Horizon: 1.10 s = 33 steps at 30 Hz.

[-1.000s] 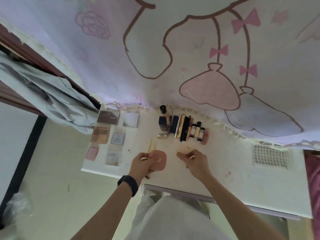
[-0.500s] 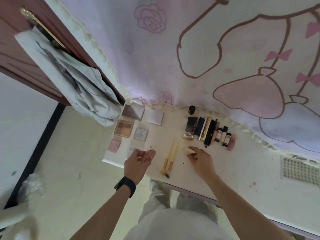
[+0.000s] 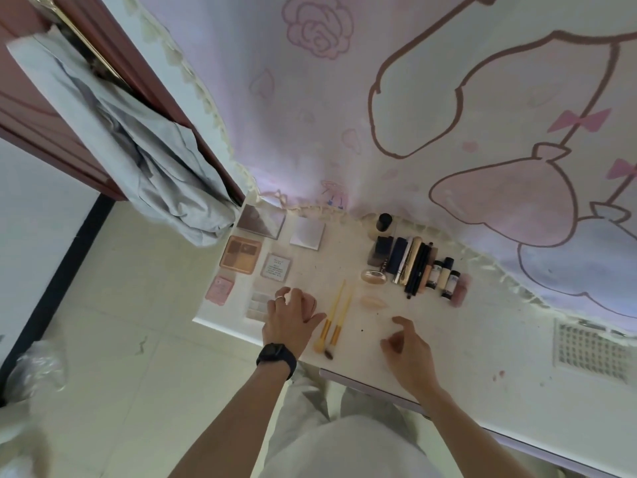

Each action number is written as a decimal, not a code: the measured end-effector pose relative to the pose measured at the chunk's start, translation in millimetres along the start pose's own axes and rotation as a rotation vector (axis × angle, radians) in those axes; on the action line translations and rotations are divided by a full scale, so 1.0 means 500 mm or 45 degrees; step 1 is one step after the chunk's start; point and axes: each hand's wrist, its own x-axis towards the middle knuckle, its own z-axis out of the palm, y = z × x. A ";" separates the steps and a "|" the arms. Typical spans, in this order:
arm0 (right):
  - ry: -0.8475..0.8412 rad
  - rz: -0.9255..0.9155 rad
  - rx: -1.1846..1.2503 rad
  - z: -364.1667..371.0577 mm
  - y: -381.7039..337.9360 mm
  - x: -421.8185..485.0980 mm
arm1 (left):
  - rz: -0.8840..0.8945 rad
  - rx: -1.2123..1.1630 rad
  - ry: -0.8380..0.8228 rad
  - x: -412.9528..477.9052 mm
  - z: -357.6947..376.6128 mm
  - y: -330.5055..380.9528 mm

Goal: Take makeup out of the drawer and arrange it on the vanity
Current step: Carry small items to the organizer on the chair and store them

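Note:
Makeup lies on the white vanity top (image 3: 482, 339). Two yellow-handled brushes (image 3: 332, 319) rest side by side between my hands. A beige sponge (image 3: 374, 301) lies just beyond them, below a gold oval compact (image 3: 374, 277). A row of tubes and small bottles (image 3: 417, 267) lines the back. Several palettes (image 3: 241, 258) sit at the left end. My left hand (image 3: 293, 319), with a watch and a ring, rests left of the brushes with bent fingers; what is beneath them is hidden. My right hand (image 3: 406, 350) hovers near the front edge, loosely curled and holding nothing.
A pink cartoon-print cloth (image 3: 413, 115) hangs behind the vanity. Grey fabric (image 3: 144, 160) droops from a dark red door at the left. A white grid panel (image 3: 591, 353) lies on the right of the top. A drawer front (image 3: 372, 388) juts out at my waist.
My right hand has drawn back from the sponge toward the front edge. My left hand has shifted right, closer to the brushes, and the thin item it pinched no longer shows.

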 end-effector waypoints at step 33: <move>-0.151 -0.389 -0.964 -0.025 0.113 -0.012 | -0.164 -0.114 0.174 0.057 0.002 0.083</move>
